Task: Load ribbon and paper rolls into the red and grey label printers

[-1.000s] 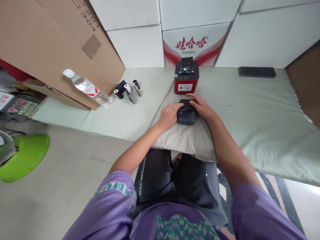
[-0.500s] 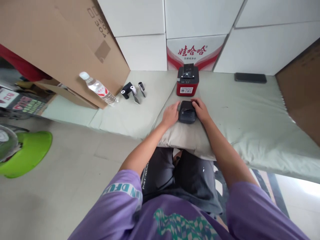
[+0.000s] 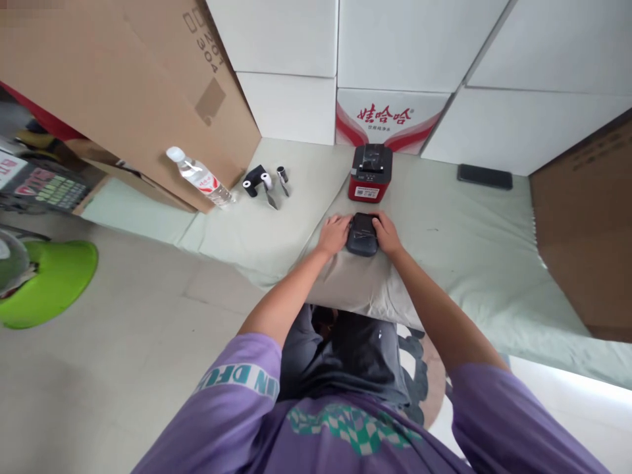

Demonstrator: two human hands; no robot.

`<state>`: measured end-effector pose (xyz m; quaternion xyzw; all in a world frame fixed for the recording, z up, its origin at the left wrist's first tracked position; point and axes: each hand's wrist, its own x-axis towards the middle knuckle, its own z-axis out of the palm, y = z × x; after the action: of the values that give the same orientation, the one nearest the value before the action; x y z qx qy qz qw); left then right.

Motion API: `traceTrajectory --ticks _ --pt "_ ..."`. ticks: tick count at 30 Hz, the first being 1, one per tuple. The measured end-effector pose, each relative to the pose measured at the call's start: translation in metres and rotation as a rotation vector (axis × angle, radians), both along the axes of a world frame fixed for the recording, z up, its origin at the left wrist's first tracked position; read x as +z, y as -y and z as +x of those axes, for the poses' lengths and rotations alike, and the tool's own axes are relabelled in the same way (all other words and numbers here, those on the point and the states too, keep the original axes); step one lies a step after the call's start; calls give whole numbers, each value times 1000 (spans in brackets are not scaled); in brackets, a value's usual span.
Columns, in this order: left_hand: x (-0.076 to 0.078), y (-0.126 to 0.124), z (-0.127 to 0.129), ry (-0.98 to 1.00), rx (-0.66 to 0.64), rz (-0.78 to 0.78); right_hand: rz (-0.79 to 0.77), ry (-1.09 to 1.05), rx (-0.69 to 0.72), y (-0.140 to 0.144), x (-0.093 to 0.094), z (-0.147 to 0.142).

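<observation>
A small black box-shaped device (image 3: 363, 242), which looks like a portable printer, lies on the cloth-covered surface in front of me. My left hand (image 3: 334, 236) rests against its left side, fingers bent toward its edge. On the opposite side my right hand (image 3: 386, 232) grips the upper right corner, with the thumb hidden or hard to make out. Just behind the device stands a red and black receipt printer (image 3: 370, 174), apart from both hands.
To the left are several paper rolls (image 3: 265, 181) and a water bottle (image 3: 200, 178) beside a large cardboard box (image 3: 148, 85). White cartons (image 3: 395, 43) are stacked at the back. A black phone (image 3: 484, 176) lies at the right, near another brown box (image 3: 587, 224).
My view has shifted a little. The left hand's fingers now lie lower and closer against the device's left edge; the right hand keeps its hold at the right corner.
</observation>
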<state>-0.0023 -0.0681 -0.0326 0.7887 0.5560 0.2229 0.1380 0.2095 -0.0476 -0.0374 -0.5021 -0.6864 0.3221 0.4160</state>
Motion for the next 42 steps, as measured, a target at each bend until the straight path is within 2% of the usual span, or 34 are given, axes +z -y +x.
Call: traceTrajectory --ticks 10,20,28,36,42 --pt "2 -3 -5 -42 29 -36 11 15 -50 3 0 -7" --pt "11 -3 -4 -65 22 -119 -21 21 -59 6 4 -8" --pt "12 -4 1 -61 47 -99 -16 61 -50 7 12 -9" --pt "9 -7 1 -90 66 -67 41 27 -63 0 -3 -8" --pt "6 -7 1 -39 79 -60 85 47 -67 -4 -4 -8"
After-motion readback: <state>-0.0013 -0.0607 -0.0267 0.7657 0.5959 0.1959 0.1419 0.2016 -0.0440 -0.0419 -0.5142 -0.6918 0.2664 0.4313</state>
